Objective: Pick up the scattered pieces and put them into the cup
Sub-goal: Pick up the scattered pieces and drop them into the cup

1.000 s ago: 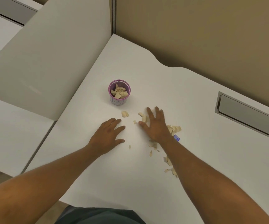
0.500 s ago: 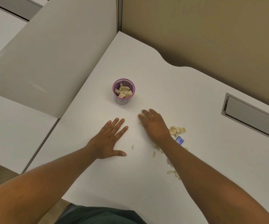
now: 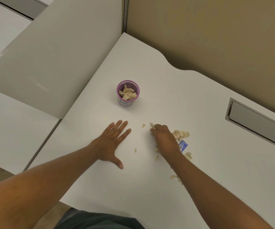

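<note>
A small cup with a purple rim [image 3: 128, 93] stands upright on the white desk [image 3: 150, 187], holding several beige pieces. More beige pieces [image 3: 182, 134] lie scattered beside and under my right forearm. My right hand [image 3: 164, 138] rests on the desk with its fingers curled around beige pieces at its tips. A single small piece [image 3: 143, 125] lies just left of those fingers, another [image 3: 135, 150] lies between my hands. My left hand [image 3: 112, 142] lies flat on the desk, fingers spread, holding nothing.
A small blue-and-white packet [image 3: 183, 145] lies beside my right wrist. A grey cable hatch [image 3: 255, 123] is set into the desk at the right. A curved white divider [image 3: 51, 63] rises at the left, a tan partition wall [image 3: 216, 30] behind.
My right hand's fingers have curled shut, gathering pieces near the cup side of the pile. My left hand has flattened and spread. The view has shifted slightly.
</note>
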The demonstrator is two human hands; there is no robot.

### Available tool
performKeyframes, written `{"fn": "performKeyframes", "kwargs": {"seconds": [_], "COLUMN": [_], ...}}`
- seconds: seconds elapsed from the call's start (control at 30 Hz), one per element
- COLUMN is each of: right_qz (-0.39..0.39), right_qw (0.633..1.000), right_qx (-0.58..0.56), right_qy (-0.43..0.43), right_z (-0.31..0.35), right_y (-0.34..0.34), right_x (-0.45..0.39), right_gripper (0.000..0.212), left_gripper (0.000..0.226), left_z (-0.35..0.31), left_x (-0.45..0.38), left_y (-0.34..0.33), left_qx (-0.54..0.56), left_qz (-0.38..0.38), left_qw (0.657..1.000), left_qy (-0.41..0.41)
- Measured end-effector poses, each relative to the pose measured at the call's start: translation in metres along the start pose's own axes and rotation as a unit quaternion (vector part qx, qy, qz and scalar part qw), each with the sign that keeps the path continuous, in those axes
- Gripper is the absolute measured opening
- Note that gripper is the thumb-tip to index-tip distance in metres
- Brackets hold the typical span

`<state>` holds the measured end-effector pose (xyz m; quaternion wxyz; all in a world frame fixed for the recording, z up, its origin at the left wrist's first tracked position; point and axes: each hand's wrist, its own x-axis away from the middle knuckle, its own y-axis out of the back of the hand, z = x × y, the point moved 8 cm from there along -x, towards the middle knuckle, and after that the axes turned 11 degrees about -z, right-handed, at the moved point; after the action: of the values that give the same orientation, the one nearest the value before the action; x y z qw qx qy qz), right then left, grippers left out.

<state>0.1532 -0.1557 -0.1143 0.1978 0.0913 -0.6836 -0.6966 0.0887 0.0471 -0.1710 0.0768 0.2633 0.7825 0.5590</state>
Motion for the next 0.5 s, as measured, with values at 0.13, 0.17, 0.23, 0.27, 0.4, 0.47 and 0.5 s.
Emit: {"fn": "performKeyframes", "kwargs": {"seconds": [0.13, 0.17, 0.23, 0.27, 0.4, 0.47, 0.5], "right_qz": [-0.019, -0.017, -0.043, -0.07, -0.163, -0.183, -0.184], "right_qw": [0.998, 0.996, 0.981, 0.965, 0.911, 0.916, 0.923], "right_qx": [-0.062, -0.084, -0.163, -0.214, -0.349, -0.343, -0.329], "right_qy": [-0.009, -0.026, -0.099, -0.136, -0.149, -0.102, -0.077], "right_z": [0.003, 0.003, -0.001, -0.001, 0.019, 0.036, 0.045], "right_y": [-0.002, -0.001, 0.014, 0.026, 0.094, 0.126, 0.137], "right_x": [-0.015, -0.018, -0.025, -0.028, -0.056, -0.08, -0.093], "right_gripper": [0.025, 0.026, 0.027, 0.026, 0.02, 0.019, 0.02], "left_gripper": [0.156, 0.156, 0.156, 0.156, 0.155, 0.155, 0.155], "left_z": [0.0, 0.0, 0.0, 0.0, -0.001, -0.001, -0.001], "left_x": [-0.001, -0.001, -0.001, -0.002, -0.002, -0.002, -0.001], "left_y": [0.0, 0.0, 0.001, 0.0, 0.0, -0.001, 0.0], "left_qx": [0.001, 0.002, 0.005, 0.004, -0.004, -0.003, -0.003], "left_qz": [0.002, 0.002, 0.003, 0.002, -0.001, 0.002, 0.003], "left_qw": [1.0, 1.0, 1.0, 1.0, 1.0, 1.0, 1.0], "left_qy": [0.002, 0.003, 0.003, 0.003, 0.0, 0.002, 0.003]}}
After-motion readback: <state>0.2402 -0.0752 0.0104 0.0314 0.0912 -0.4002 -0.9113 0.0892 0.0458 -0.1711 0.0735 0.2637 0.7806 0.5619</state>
